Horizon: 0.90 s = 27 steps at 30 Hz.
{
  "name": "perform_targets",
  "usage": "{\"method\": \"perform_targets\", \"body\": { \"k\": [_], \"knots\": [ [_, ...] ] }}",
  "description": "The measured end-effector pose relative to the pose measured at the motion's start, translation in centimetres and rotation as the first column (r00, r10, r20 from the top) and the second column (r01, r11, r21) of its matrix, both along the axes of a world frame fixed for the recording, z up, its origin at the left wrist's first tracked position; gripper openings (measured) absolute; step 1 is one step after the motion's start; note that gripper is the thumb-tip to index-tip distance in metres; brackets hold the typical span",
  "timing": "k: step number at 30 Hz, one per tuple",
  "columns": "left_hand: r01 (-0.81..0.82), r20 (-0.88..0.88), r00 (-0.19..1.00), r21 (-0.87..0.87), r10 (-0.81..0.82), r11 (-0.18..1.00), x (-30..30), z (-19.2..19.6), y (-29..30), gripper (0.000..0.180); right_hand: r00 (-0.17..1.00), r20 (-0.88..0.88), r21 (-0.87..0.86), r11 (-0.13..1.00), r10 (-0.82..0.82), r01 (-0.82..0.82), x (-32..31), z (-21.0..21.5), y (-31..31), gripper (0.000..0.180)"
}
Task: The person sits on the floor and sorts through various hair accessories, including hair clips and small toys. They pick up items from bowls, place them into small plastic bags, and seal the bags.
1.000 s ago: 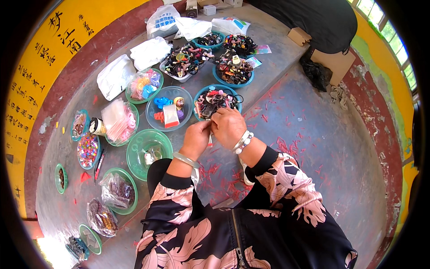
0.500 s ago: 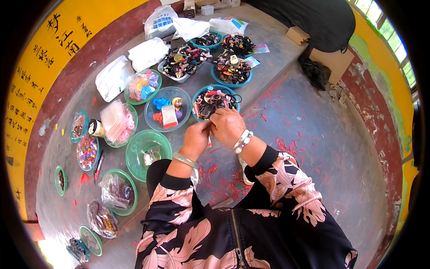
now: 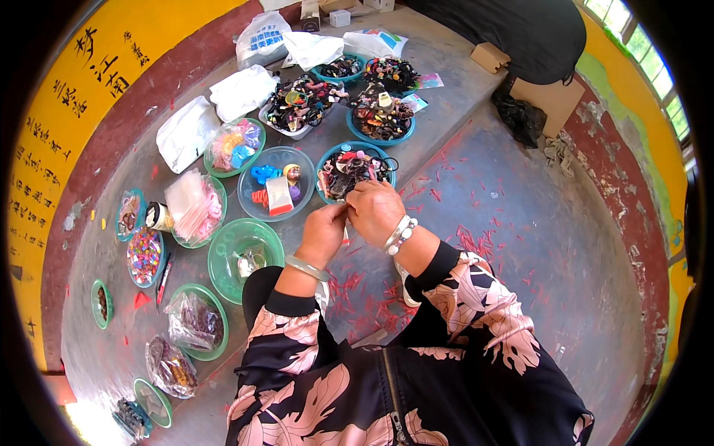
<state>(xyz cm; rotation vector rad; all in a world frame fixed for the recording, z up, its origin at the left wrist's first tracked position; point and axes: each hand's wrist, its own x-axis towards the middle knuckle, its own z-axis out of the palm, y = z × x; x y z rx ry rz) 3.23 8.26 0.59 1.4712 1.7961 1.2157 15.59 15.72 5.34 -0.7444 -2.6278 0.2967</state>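
My left hand (image 3: 324, 236) and my right hand (image 3: 375, 212) meet just in front of a blue basin (image 3: 392, 157) heaped with dark and coloured hair ties (image 3: 353, 167). Both are closed, fingertips pinched together at one spot. Whatever they pinch is hidden by the fingers and too small to name. A small red-and-white edge (image 3: 346, 236) shows just below, between the hands; I cannot tell whether it is held. Left of the basin stands a clear blue bowl (image 3: 256, 208) holding a red-and-white packet (image 3: 280, 195) and blue, orange and purple pieces.
More hair ties fill a white tray (image 3: 291, 132) and a blue basin (image 3: 405, 137) further off. A green bowl (image 3: 223, 279), plastic-wrapped bundles (image 3: 171, 364) and a bowl of colourful beads (image 3: 145, 256) lie to the left. White bags (image 3: 186, 134) stand behind; red scraps (image 3: 476, 241) litter the floor.
My hands stay pinched together in nearly the same place, with the fingers slightly shifted. The whole view has moved very little.
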Motion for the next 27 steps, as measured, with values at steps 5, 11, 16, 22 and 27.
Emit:
{"method": "perform_targets", "body": {
  "k": [5, 11, 16, 22, 27],
  "knots": [
    [-0.001, -0.014, 1.0, 0.013, 0.001, 1.0, -0.1, -0.1, 0.0, 0.019, 1.0, -0.024, 0.027, 1.0, -0.01, 0.01, -0.1, -0.1, -0.1, 0.01],
    [0.006, -0.065, 0.998, -0.001, -0.006, 1.0, 0.1, 0.9, -0.1, 0.02, 0.998, -0.063, 0.078, 0.997, 0.01, -0.005, 0.0, 0.0, -0.1, 0.007],
    [-0.011, -0.09, 0.996, 0.04, 0.014, 0.999, 0.1, 0.4, -0.1, 0.02, 0.998, -0.069, 0.038, 0.999, 0.002, 0.0, 0.0, -0.2, 0.1, 0.007],
    [-0.029, -0.027, 0.999, -0.007, 0.029, 1.0, 0.4, 1.2, 0.0, 0.019, 0.998, -0.047, 0.008, 0.999, -0.042, 0.042, -0.1, 0.0, 0.1, 0.011],
    [-0.088, 0.19, 0.978, 0.017, 0.084, 0.996, 0.4, 0.4, 0.2, 0.019, 0.979, -0.2, 0.058, 0.997, -0.045, 0.058, -0.4, 0.1, 0.0, 0.005]
  ]
}}
